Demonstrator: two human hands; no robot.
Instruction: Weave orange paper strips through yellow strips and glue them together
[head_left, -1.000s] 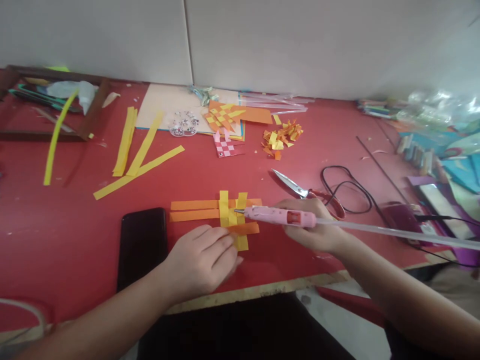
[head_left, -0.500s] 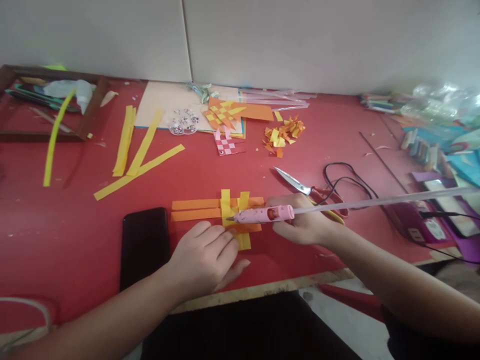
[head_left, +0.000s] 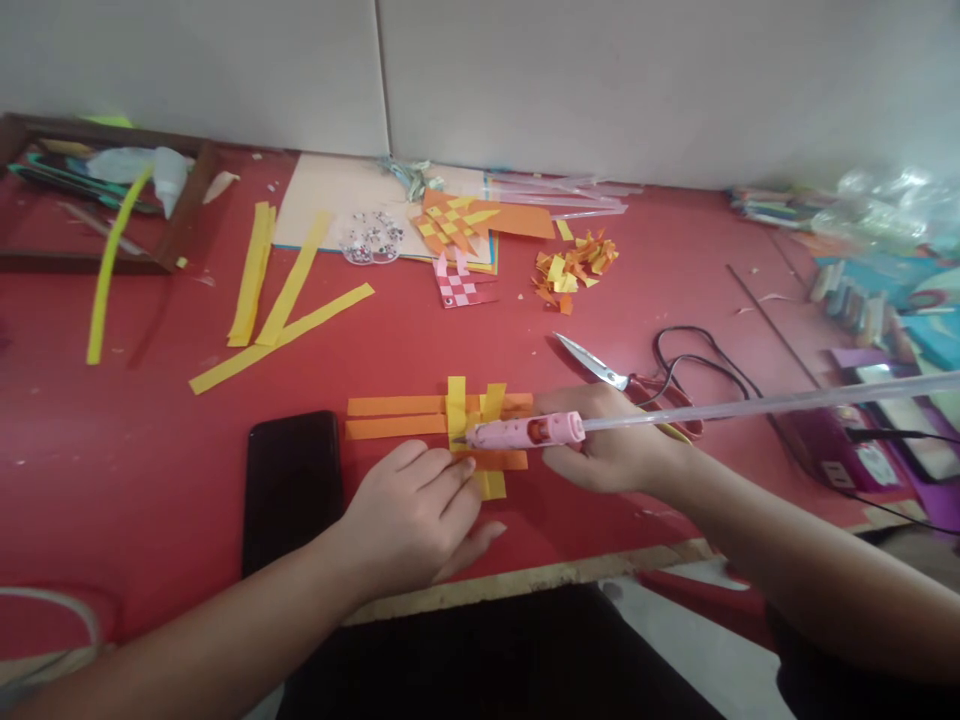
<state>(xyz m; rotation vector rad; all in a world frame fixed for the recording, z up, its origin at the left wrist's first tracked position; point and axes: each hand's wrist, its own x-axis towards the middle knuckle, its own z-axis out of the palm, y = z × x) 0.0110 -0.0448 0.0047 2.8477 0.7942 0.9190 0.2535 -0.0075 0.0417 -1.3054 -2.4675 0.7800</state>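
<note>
My right hand (head_left: 611, 440) is wrapped round a pink hot glue gun (head_left: 517, 432), whose handle the hand hides. A long clear glue stick (head_left: 750, 407) sticks out of its back. The gun's nozzle points left, over an upright yellow paper strip (head_left: 457, 398). This strip and a second yellow strip (head_left: 493, 402) cross several orange paper strips (head_left: 394, 428) on the red table. My left hand (head_left: 420, 505) rests on the near part of the crossed strips, fingertips down, thumb apart. Its fingers cover part of the yellow paper.
A black phone (head_left: 291, 490) lies left of my left hand. Beyond my right hand are scissors (head_left: 592, 362) and a black cord (head_left: 705, 338). Loose yellow strips (head_left: 281, 340), paper scraps (head_left: 574, 268), woven paper fish (head_left: 454, 222) and a wooden tray (head_left: 184, 215) lie farther back.
The view has shifted slightly, so the table's things appear a little farther right. Both hands and the glue gun keep nearly the same place over the strips.
</note>
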